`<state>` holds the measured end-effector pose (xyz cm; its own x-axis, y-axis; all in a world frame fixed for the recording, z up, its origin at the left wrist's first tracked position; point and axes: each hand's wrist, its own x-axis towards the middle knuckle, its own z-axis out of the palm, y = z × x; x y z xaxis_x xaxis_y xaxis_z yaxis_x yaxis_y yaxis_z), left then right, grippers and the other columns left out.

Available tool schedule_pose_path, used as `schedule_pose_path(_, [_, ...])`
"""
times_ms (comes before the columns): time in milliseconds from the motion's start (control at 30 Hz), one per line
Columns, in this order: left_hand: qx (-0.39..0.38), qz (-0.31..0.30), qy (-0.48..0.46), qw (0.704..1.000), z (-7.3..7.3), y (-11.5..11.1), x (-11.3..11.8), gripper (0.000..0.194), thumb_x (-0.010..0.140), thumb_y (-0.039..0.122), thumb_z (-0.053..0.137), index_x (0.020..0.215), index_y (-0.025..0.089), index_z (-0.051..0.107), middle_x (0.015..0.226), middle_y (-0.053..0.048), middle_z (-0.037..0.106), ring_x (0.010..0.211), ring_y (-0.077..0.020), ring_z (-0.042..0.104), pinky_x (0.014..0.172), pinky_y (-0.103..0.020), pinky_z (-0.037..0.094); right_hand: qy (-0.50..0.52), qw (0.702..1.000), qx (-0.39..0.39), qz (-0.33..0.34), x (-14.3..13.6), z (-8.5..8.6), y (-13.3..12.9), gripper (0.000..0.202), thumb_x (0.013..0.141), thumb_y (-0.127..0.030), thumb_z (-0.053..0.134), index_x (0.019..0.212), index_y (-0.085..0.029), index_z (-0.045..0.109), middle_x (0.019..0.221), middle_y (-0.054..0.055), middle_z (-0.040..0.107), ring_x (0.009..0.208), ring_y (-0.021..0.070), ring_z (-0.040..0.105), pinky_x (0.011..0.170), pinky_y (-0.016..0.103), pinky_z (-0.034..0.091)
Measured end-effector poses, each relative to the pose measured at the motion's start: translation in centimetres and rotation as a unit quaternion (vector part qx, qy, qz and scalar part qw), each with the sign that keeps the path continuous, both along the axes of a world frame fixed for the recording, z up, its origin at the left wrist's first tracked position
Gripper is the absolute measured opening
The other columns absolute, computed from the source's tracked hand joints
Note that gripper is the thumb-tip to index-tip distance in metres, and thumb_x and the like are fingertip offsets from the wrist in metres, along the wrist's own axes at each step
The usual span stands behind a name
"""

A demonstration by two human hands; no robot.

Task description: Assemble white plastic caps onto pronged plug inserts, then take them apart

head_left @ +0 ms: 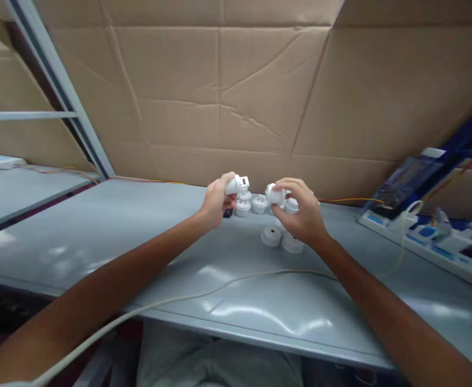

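My left hand (216,200) is closed around a white plastic plug-like piece (236,185), its end with a small dark slot pointing right. To the right, my right hand (300,207) grips a white rounded plastic piece (275,194) between thumb and fingers. The two held pieces are apart. Below and between the hands stand several white round plastic pieces (259,203), some with small dark holes on top. Nearer to me sit more white round pieces (271,235), partly under my right hand. A dark object (228,213) shows just under my left hand.
A white cable (220,287) runs across the grey metal table (159,252) in front of me. White power strips (417,242) with plugs lie at the right. Cardboard (220,91) forms the back wall, and a grey metal post (64,86) rises at left.
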<state>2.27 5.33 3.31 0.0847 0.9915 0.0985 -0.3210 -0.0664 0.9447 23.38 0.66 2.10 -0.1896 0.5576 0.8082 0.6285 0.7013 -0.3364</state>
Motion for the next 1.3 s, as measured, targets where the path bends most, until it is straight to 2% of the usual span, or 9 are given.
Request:
schedule_pose_path(100, [0.022, -0.010, 0.018, 1.000, 0.2, 0.4, -0.6, 0.031, 0.067, 0.029, 0.071, 0.088, 0.021, 0.049, 0.084, 0.001, 0.065, 0.072, -0.0128, 0.065, 0.066, -0.026, 0.053, -0.046, 0.996, -0.080, 0.007, 0.1, -1.1, 0.7, 0.035, 0.080, -0.016, 0.057, 0.114, -0.023, 0.065, 0.120, 0.011, 0.067, 0.116, 0.0298, 0.062, 0.100, 0.046, 0.050])
schedule_pose_path(267, [0.124, 0.017, 0.161, 0.979, 0.0, 2.3, 0.1, 0.043, 0.059, 0.017, 0.066, 0.099, 0.023, 0.049, 0.087, 0.003, 0.063, 0.075, -0.0130, 0.062, 0.071, -0.027, 0.050, -0.097, 0.973, -0.207, -0.017, -0.3, -2.6, 0.9, 0.042, 0.082, -0.020, 0.055, 0.123, -0.018, 0.057, 0.122, 0.014, 0.068, 0.106, 0.0300, 0.064, 0.094, 0.044, 0.050])
schedule_pose_path(400, [0.224, 0.047, 0.353, 0.907, 0.9, 5.2, 1.6, 0.039, 0.063, 0.020, 0.072, 0.099, 0.020, 0.055, 0.094, -0.001, 0.069, 0.085, -0.0171, 0.065, 0.076, -0.028, 0.050, -0.150, 0.961, -0.232, -0.019, -0.2, -2.7, 0.8, 0.030, 0.087, -0.021, 0.054, 0.116, -0.018, 0.059, 0.120, 0.014, 0.070, 0.105, 0.0283, 0.064, 0.092, 0.039, 0.048])
schedule_pose_path(567, [0.230, 0.041, 0.580, 0.781, 1.9, 8.2, 4.4, 0.046, 0.075, 0.032, 0.072, 0.116, 0.018, 0.058, 0.116, -0.011, 0.072, 0.102, -0.0260, 0.068, 0.082, -0.032, 0.051, -0.195, 0.950, -0.244, 0.001, 0.2, -2.9, 1.0, 0.026, 0.092, -0.022, 0.050, 0.115, -0.016, 0.063, 0.117, 0.013, 0.071, 0.105, 0.0280, 0.064, 0.093, 0.040, 0.047])
schedule_pose_path(767, [0.176, -0.036, 0.664, 0.726, 1.7, 10.8, 6.8, 0.062, 0.068, 0.035, 0.084, 0.123, 0.014, 0.063, 0.124, -0.017, 0.071, 0.112, -0.0354, 0.068, 0.087, -0.036, 0.054, -0.195, 0.947, -0.257, 0.009, 0.2, -2.7, 0.9, 0.028, 0.093, -0.021, 0.049, 0.116, -0.014, 0.063, 0.118, 0.015, 0.070, 0.108, 0.0288, 0.064, 0.095, 0.041, 0.047])
schedule_pose_path(967, [0.130, -0.171, 0.722, 0.657, 2.1, 12.6, 7.4, 0.040, 0.098, 0.038, 0.066, 0.131, 0.016, 0.062, 0.133, -0.010, 0.063, 0.115, -0.0268, 0.066, 0.095, -0.046, 0.059, -0.194, 0.944, -0.268, 0.010, 0.3, -2.4, 0.8, 0.029, 0.093, -0.020, 0.051, 0.119, -0.014, 0.063, 0.121, 0.015, 0.070, 0.111, 0.0287, 0.064, 0.097, 0.041, 0.047])
schedule_pose_path(1033, [0.126, -0.201, 0.724, 0.647, 2.3, 12.9, 7.2, 0.040, 0.096, 0.039, 0.069, 0.126, 0.014, 0.066, 0.125, -0.010, 0.067, 0.109, -0.0268, 0.067, 0.091, -0.043, 0.059, -0.196, 0.943, -0.270, 0.007, 0.2, -2.4, 0.8, 0.029, 0.093, -0.020, 0.052, 0.119, -0.014, 0.063, 0.120, 0.015, 0.071, 0.110, 0.0281, 0.064, 0.097, 0.041, 0.047])
schedule_pose_path(1167, [0.147, -0.208, 0.711, 0.655, 2.8, 13.3, 6.8, 0.036, 0.080, 0.039, 0.077, 0.102, 0.011, 0.077, 0.085, -0.008, 0.075, 0.081, -0.0234, 0.068, 0.069, -0.030, 0.053, -0.197, 0.942, -0.270, 0.005, 0.3, -2.4, 0.8, 0.030, 0.095, -0.021, 0.051, 0.122, -0.016, 0.063, 0.124, 0.014, 0.070, 0.113, 0.0278, 0.064, 0.099, 0.040, 0.048])
schedule_pose_path(1300, [0.193, -0.183, 0.689, 0.674, 3.1, 13.3, 7.3, 0.050, 0.074, 0.038, 0.077, 0.116, 0.011, 0.072, 0.099, -0.010, 0.077, 0.089, -0.0244, 0.068, 0.072, -0.029, 0.052, -0.199, 0.945, -0.259, 0.010, 0.3, -2.6, 0.9, 0.030, 0.095, -0.022, 0.051, 0.121, -0.014, 0.063, 0.122, 0.015, 0.070, 0.112, 0.0291, 0.064, 0.098, 0.042, 0.048])
